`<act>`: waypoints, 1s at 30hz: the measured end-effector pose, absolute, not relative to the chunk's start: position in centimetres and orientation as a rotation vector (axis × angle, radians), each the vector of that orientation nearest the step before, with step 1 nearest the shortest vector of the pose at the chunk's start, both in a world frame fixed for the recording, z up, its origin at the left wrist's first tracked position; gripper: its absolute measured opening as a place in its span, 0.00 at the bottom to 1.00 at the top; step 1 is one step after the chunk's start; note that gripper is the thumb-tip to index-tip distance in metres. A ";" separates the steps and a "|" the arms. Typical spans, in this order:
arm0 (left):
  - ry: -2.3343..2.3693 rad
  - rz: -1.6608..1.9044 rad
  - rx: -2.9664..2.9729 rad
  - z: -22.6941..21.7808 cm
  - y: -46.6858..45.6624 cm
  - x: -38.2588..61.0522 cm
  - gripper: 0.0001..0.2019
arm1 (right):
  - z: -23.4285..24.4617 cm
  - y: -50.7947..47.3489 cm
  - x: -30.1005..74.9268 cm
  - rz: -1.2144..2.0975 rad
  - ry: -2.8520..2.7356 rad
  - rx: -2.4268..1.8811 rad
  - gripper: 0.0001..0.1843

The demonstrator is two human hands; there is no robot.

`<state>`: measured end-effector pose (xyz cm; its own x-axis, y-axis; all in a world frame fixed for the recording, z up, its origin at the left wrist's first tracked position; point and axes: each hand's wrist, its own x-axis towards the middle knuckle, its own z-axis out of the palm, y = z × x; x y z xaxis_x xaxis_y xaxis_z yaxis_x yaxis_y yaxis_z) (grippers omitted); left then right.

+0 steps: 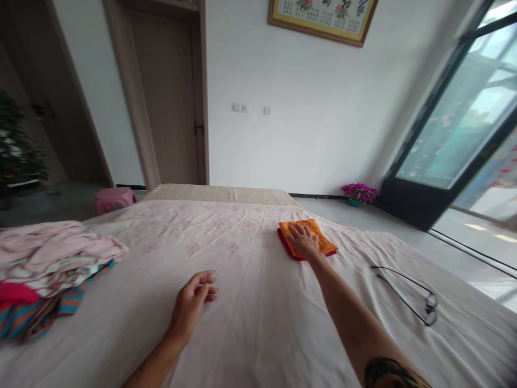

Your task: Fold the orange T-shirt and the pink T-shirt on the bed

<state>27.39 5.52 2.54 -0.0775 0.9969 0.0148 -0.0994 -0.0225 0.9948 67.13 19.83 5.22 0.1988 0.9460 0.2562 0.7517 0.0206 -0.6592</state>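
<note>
While our right hand (302, 241) lies flat on the orange cloth (325, 246), fingers spread and pressing rather than gripping, our left hand (194, 300) rests on the sheet (250, 323) nearer to us, with its fingers loosely curled and nothing in them. The cloth sits far out on the bed, right of the middle, folded into a small neat rectangle. A red edge shows beneath it along the near and left sides; we cannot tell whether that is its own lining or a second piece underneath.

We judge the folding of this one piece to be as good as finished: the edges are squared and the hand only smooths the top. It is the only folded item we can see on the bed.

What is left looks like much more. At the left edge of the bed, well apart from both hands, a pile (52, 258) of clothes lies loose and rumpled, pink on top, with striped, red and teal fabric under it. None of it looks folded. A thin black hanger (430, 309) lies bare on the sheet to the right of our forearm, near the cloth but not touching it.

So we place the work at an early stage: one piece done, the heap untouched.
</note>
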 end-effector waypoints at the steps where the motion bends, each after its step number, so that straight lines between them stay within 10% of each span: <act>1: 1.177 1.336 1.120 2.5 5.5 27.4 0.20 | 5.2 19.6 66.8 0.195 -1.684 -1.908 0.25; 7: 1.167 1.373 1.177 2.2 5.8 27.7 0.18 | 2.9 15.4 62.5 -0.299 -1.992 -2.077 0.30; 22: 2.681 1.613 1.590 13.6 11.8 0.5 0.22 | 0.7 9.2 55.8 -0.150 -2.222 -1.778 0.28; 30: 2.565 1.400 1.359 16.3 10.5 -4.8 0.11 | 1.3 8.8 55.3 -0.113 -2.201 -1.794 0.28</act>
<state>-4.76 10.54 16.27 -0.6415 0.6352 0.4301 0.7054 0.2681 0.6561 55.31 8.79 1.27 -0.1761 0.9444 0.2775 0.9679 0.2175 -0.1258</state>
